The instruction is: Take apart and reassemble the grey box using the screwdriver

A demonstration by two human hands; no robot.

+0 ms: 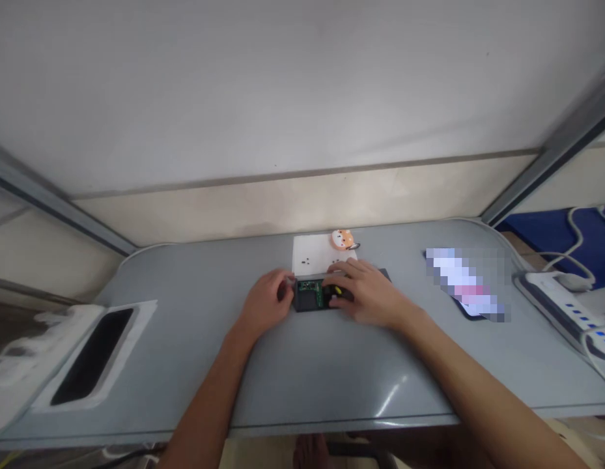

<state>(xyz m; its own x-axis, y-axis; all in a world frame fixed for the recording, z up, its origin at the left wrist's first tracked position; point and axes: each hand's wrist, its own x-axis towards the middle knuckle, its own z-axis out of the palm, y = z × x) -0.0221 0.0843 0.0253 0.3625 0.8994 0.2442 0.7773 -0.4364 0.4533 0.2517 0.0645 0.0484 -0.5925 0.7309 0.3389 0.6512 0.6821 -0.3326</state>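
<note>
A dark rectangular electronic device (309,301) with its inside exposed lies on the desk, a green circuit board (310,286) showing in it. At its left end is my left hand (267,301), thumb and fingers curled together against the edge. My right hand (365,291) reaches over the device's right half, its fingers bent around a small black piece with a yellow mark (337,290). The fingers partly hide that piece, and its exact kind is not clear. Behind the device lies a white sheet (312,251) with a few tiny dark bits, probably screws, on it.
An orange-and-white animal-faced case (342,240) sits on the sheet. To the right are a phone with a blurred screen (471,286) and a power strip (566,306) with cables. A black phone-like slab (93,357) rests on white paper at left. A wall panel (282,202) stands behind.
</note>
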